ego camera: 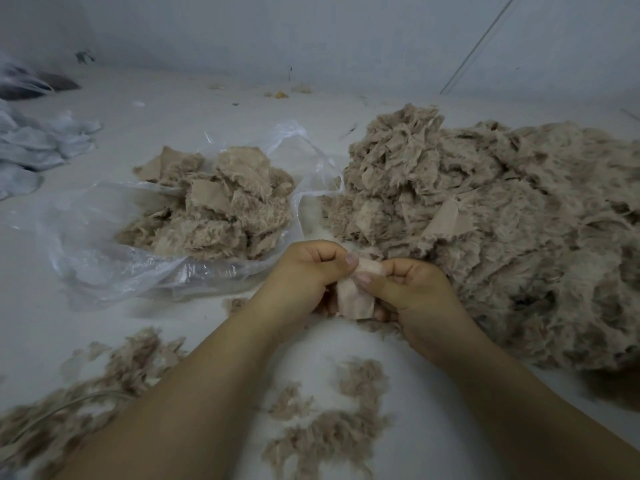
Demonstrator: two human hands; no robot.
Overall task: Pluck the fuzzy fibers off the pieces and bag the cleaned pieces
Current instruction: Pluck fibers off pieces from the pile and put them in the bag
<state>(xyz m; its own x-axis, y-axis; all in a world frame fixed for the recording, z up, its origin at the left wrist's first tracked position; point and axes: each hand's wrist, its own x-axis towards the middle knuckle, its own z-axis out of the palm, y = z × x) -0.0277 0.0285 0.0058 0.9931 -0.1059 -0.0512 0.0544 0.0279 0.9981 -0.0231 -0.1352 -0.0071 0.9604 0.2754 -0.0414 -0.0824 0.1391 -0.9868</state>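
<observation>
My left hand (304, 275) and my right hand (412, 289) meet at the centre, both pinching one small beige fabric piece (356, 296) between thumbs and curled fingers. Its smooth backing faces me. A large heap of fuzzy beige pieces (502, 230) fills the right side, just beyond my right hand. To the left lies an open clear plastic bag (104, 251) holding a smaller mound of pieces (221, 206). Plucked loose fibers (332, 420) lie scattered on the white surface below my forearms.
More loose fluff (69, 403) spreads at the lower left. Pale grey fabric (38, 143) is piled at the far left, with a dark object (31, 84) behind it. A white wall closes the back, and a thin rod (478, 46) leans against it.
</observation>
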